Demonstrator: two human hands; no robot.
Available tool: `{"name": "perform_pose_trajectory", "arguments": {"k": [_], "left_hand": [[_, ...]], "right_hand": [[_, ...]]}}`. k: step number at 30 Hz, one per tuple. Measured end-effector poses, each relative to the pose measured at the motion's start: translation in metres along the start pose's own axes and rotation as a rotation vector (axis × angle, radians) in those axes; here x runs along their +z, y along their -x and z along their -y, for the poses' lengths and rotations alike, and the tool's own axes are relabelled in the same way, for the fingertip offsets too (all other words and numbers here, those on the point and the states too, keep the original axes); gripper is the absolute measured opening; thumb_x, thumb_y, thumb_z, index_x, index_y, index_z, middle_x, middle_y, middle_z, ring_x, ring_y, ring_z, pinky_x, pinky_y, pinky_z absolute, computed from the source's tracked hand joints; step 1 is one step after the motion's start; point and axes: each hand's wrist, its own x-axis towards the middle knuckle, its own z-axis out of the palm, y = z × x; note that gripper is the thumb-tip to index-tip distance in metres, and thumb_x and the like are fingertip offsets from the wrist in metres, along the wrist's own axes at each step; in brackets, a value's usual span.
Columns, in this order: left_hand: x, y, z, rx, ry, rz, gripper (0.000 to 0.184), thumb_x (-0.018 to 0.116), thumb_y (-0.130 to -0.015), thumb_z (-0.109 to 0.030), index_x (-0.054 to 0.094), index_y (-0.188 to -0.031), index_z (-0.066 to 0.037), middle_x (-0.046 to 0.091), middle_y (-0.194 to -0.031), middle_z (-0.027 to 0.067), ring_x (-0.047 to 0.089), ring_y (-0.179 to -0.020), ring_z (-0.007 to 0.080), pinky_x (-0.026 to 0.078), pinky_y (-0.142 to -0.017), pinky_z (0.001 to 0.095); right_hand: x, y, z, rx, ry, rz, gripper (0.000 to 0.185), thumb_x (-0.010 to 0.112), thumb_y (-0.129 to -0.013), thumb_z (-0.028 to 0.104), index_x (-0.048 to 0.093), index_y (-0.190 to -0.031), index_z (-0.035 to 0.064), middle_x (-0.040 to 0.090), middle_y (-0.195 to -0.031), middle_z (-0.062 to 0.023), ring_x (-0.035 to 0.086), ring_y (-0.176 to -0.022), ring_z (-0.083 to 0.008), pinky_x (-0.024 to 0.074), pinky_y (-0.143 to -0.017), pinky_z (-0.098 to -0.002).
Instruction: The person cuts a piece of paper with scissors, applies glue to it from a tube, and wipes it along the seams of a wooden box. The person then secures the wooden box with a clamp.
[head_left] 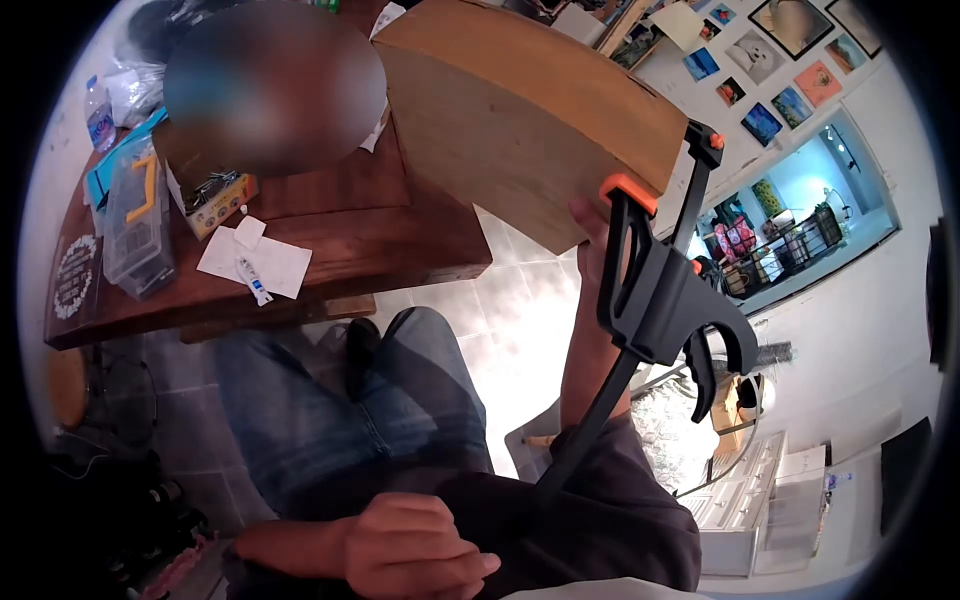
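A large wooden box stands tilted in view, jutting past the table's right edge. At its right corner sits a black bar clamp with orange pads, its long bar slanting down toward my lap. My right hand reaches up beside the clamp, the thumb against the box's lower right edge. Its other fingers are hidden behind the clamp and box. Low in front of my body, my left hand is closed with curled fingers. Its palm is turned away, so anything inside it is hidden.
The dark wooden table bears a clear plastic case, a small carton of screws, a white paper with a small tube, and a water bottle. A blurred patch hides part of the tabletop.
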Motion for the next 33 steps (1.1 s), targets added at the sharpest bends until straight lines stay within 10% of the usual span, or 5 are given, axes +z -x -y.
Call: {"name": "perform_pose_trajectory", "arguments": {"k": [7,10,11,15,33], "left_hand": [[0.001,0.001,0.003,-0.036,-0.073,0.040,0.015,0.072,-0.091,-0.006,0.071,-0.098,0.008,0.065,-0.074,0.0123,0.058,-0.053,0.0231,0.043,-0.046,0.0333],[0.004,0.002,0.006,-0.040,-0.046,0.017,0.014,0.072,-0.090,-0.003,0.070,-0.099,0.008,0.065,-0.073,0.0132,0.059,-0.053,0.0236,0.045,-0.047,0.0339],[0.004,0.002,0.007,-0.038,-0.036,0.012,0.015,0.073,-0.090,-0.003,0.070,-0.099,0.008,0.066,-0.073,0.0137,0.060,-0.054,0.0240,0.045,-0.047,0.0341],[0.003,0.005,0.010,-0.055,-0.033,0.037,0.014,0.073,-0.090,-0.003,0.071,-0.097,0.009,0.068,-0.074,0.0152,0.062,-0.055,0.0253,0.047,-0.049,0.0349],[0.011,0.012,0.010,-0.129,-0.074,0.099,0.015,0.075,-0.090,-0.007,0.072,-0.092,0.008,0.069,-0.077,0.0153,0.065,-0.059,0.0267,0.050,-0.052,0.0364]], "right_hand": [[-0.005,0.001,-0.019,0.048,-0.262,-0.029,0.083,0.087,-0.071,0.002,0.046,-0.143,0.0062,0.062,-0.127,-0.0083,0.069,-0.105,-0.0227,0.0665,-0.075,-0.0358],[-0.026,0.004,-0.043,0.028,-0.241,0.007,0.089,0.086,-0.069,-0.001,0.044,-0.147,0.0088,0.060,-0.131,-0.0085,0.065,-0.115,-0.0258,0.0652,-0.079,-0.0415],[-0.030,0.006,-0.049,-0.045,-0.272,0.076,0.093,0.083,-0.068,0.001,0.041,-0.150,0.0100,0.053,-0.141,-0.0077,0.052,-0.130,-0.0272,0.0480,-0.100,-0.0444],[-0.043,0.002,-0.072,-0.197,-0.394,0.152,0.093,0.083,-0.072,0.015,0.039,-0.153,0.0074,0.049,-0.150,-0.0087,0.044,-0.143,-0.0300,0.0357,-0.118,-0.0466],[-0.036,0.012,-0.060,-0.009,-0.650,0.144,0.096,0.089,-0.073,0.046,0.045,-0.151,0.0083,0.053,-0.147,-0.0096,0.052,-0.137,-0.0328,0.0457,-0.113,-0.0515]]}}
